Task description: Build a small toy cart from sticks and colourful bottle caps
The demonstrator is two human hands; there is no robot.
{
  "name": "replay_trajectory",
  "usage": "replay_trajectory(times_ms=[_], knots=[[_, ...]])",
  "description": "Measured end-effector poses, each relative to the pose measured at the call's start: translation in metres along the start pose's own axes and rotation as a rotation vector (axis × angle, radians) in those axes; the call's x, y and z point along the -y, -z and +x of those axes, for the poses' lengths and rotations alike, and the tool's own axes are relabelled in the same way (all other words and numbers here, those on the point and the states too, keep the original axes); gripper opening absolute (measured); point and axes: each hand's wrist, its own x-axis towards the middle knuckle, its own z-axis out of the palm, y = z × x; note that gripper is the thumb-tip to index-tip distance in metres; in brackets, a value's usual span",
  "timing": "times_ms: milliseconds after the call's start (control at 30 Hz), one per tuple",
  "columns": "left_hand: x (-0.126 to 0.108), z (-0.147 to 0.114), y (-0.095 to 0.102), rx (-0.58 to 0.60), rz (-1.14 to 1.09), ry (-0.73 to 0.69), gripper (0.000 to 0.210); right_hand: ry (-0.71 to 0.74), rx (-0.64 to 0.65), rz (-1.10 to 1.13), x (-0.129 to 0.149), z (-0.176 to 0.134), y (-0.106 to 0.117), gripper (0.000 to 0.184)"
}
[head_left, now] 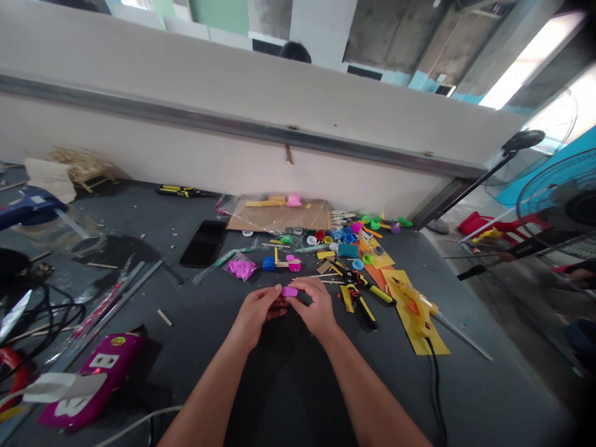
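My left hand (255, 311) and my right hand (316, 305) meet over the middle of the dark table, fingertips closed around a small purple block (289, 292) that looks like modelling clay. Both hands pinch it, the left at its left end, the right at its right end. Just beyond lies a clear bag of purple clay (242, 267). To its right sits a small assembly with a blue wheel-like piece (269, 263) and a pink one (295, 266), joined by wooden sticks. Pliers with black and yellow handles (367, 285) rest right of my right hand.
Colourful bottle caps (350, 236) and a cardboard sheet (279, 215) lie at the back before a white partition (209, 146). A yellow glue gun (416, 310) with a cord is at right. Left are a black phone (203, 243), a purple power strip (100, 375) and several long sticks.
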Motion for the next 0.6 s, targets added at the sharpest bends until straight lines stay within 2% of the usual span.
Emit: replay_trajectory(times_ms=[133,600], knots=[[-0.0002,0.0001,0.001,0.027,0.003,-0.016,0.026,-0.007,0.012,0.014,0.0012,-0.0005,0.0,0.022],[0.0018,0.0002,0.0015,0.026,0.001,-0.036,0.023,0.007,0.01,0.034,0.0061,0.0006,0.0012,0.017]])
